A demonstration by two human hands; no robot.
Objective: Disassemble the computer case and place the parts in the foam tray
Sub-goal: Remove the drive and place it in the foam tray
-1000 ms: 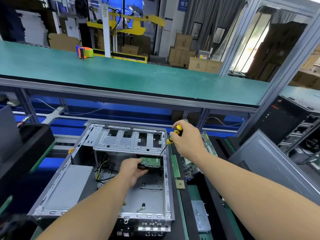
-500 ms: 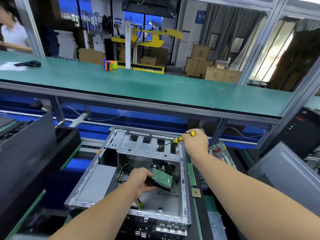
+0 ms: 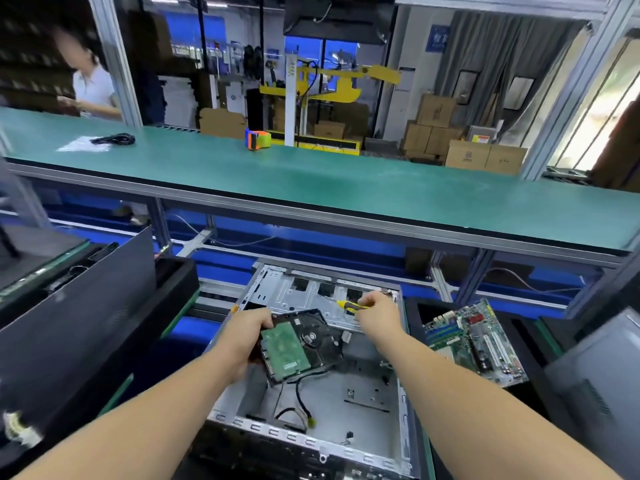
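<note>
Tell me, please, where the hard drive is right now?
In the head view, the hard drive is gripped by the left hand above the open computer case, left of the right hand.

The left hand [image 3: 250,336] has lifted the hard drive [image 3: 301,344] up out of the computer case [image 3: 401,403].

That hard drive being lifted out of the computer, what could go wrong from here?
The left hand grips the hard drive by one edge only, so it might slip and fall into the open case. A black cable hangs just below it and may still be attached; pulling could strain it. The right hand holds a screwdriver close by, which could scratch the drive's green board.
</note>
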